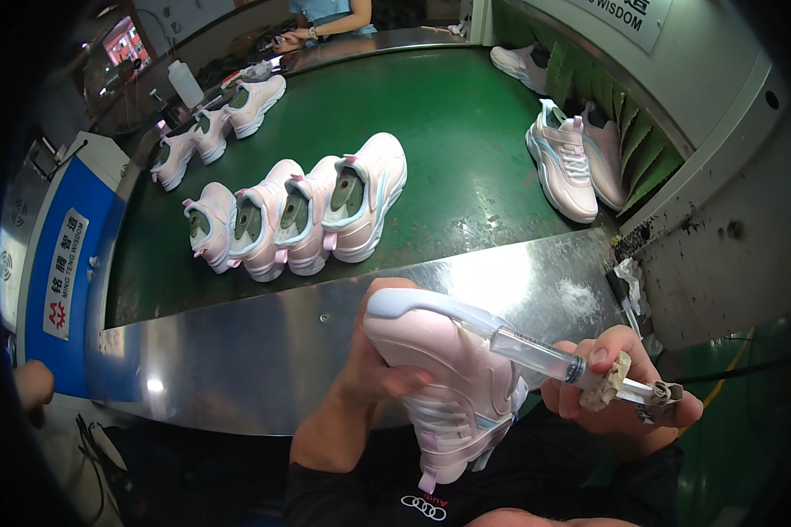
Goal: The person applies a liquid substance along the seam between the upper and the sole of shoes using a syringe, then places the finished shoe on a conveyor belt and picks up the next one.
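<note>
Left hand (373, 369) fingers wrapped round pink sneaker (439, 395) held above steel worktop (264, 342). Right hand (620, 386) fingers closed on syringe (536, 353), tip at sole edge. Risk: hard squeeze could smear glue onto upper.

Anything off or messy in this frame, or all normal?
Mostly orderly. Odd bits: the syringe in the right hand is caked with a crusty whitish lump near its plunger end, and a pale powdery smear sits on the metal ledge. The pink shoe in the left hand looks undamaged.
</note>
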`<control>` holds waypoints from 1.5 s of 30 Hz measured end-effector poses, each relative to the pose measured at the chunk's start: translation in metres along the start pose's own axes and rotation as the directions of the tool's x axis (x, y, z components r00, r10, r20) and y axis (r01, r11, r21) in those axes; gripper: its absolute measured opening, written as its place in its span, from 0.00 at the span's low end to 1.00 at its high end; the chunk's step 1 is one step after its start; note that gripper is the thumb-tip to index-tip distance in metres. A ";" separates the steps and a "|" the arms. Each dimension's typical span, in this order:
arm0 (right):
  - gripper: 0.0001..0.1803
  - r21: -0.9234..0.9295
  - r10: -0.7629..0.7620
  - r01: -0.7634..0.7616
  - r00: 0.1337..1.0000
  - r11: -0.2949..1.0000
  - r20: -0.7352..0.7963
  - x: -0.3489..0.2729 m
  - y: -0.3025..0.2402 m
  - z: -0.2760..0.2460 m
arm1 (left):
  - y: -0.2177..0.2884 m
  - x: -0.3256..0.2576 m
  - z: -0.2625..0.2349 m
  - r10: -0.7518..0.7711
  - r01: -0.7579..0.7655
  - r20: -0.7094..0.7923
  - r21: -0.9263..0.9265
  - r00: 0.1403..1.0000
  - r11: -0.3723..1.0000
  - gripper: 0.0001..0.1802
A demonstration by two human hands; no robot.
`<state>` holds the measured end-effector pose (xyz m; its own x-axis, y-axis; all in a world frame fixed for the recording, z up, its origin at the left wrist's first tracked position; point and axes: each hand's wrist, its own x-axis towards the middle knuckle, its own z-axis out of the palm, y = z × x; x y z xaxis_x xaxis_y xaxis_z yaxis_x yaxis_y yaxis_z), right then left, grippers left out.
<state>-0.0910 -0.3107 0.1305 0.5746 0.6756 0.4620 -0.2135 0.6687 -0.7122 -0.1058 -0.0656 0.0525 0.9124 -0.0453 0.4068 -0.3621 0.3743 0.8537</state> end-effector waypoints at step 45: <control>0.54 0.051 0.049 -0.041 0.983 0.998 -0.177 -0.072 0.032 -0.030 | -0.013 0.008 -0.023 -0.341 0.226 -0.183 -0.461 0.922 0.858 0.40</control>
<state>-0.1160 -0.3475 0.0586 0.6939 0.6422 0.3258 -0.2769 0.6556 -0.7025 -0.0896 -0.0495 0.0377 0.9997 0.0002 0.0242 -0.0164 0.7383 0.6743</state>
